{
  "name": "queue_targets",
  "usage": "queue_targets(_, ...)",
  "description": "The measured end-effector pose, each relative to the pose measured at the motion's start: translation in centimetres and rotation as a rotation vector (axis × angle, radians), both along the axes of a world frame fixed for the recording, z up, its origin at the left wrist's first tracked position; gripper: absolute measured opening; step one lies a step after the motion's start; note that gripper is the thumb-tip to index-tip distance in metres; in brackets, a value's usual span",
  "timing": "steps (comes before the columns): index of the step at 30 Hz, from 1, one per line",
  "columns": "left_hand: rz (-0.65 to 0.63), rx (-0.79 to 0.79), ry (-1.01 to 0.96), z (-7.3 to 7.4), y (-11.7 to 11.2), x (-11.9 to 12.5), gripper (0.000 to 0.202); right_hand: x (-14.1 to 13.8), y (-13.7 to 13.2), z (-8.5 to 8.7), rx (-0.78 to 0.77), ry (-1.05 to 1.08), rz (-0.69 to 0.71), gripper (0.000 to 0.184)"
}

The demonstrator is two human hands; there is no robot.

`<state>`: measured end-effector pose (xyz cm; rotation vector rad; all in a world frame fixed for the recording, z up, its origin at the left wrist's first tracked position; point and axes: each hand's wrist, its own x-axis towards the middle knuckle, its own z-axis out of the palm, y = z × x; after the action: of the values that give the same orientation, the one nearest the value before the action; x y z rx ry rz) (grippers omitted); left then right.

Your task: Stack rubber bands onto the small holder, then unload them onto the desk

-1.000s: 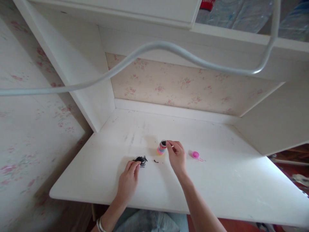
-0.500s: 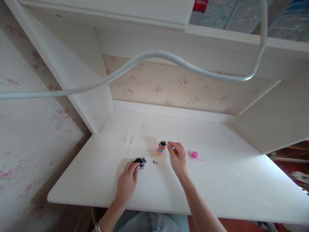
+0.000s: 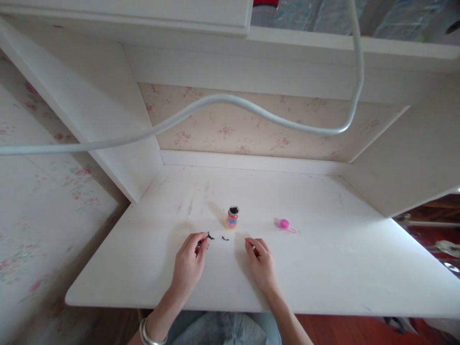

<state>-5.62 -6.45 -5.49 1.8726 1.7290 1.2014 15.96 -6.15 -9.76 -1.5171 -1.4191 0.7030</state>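
My left hand [image 3: 189, 262] rests on the white desk [image 3: 323, 268] with its fingers curled over a small clump of black stuff [image 3: 206, 237]; only a tip of the clump shows past the fingertips. A loose black bit [image 3: 225, 238] lies just right of it. My right hand [image 3: 260, 261] lies on the desk with thumb and forefinger pinched together; what they hold, if anything, is too small to make out. Behind both hands stands a little rainbow-striped bottle [image 3: 232, 217], open, with black stuff at its mouth. A pink lid [image 3: 284, 224] lies to its right.
A grey-white cable [image 3: 223, 100] hangs across the view in front of the desk's floral back wall [image 3: 251, 127]. White side panels close the desk on the left [image 3: 108, 124] and right [image 3: 406, 158]. A shelf above holds wrapped items [image 3: 323, 12].
My right hand has drawn back from the bottle's mouth toward me and now rests on the desk. My left hand has closed further over the black clump. The view has shifted slightly.
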Motion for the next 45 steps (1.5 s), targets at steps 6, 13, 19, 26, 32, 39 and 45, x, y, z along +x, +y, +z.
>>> queue_targets(6, -0.021, 0.046, -0.054, 5.2, 2.9, 3.4, 0.020, -0.1, 0.3, 0.5, 0.015, -0.064, 0.059, 0.035)
queue_targets(13, -0.056, 0.120, -0.067, 5.9, 6.4, 6.2, 0.018, 0.2, 0.2, 0.1, 0.040, -0.071, 0.076, 0.033)
queue_targets(19, -0.076, 0.123, -0.020, 5.0, 7.5, 6.5, 0.015, 0.3, 0.3, -0.2, 0.061, -0.053, 0.084, 0.034)
queue_targets(26, -0.070, 0.070, -0.072, 5.0, 7.8, 6.2, 0.018, 0.4, 0.1, 0.1, 0.052, -0.062, 0.090, 0.030)
queue_targets(32, -0.027, -0.098, -0.271, 4.2, 8.9, 6.2, 0.029, 0.4, 0.2, -0.2, 0.054, -0.056, 0.092, 0.029)
queue_targets(39, -0.016, -0.167, -0.321, 4.7, 9.6, 6.4, 0.034, 0.4, 0.1, -0.3, 0.053, -0.066, 0.091, 0.028)
queue_targets(45, 0.003, -0.243, -0.366, 4.9, 9.7, 6.7, 0.033, 0.4, 0.2, -0.3, 0.053, -0.070, 0.102, 0.029)
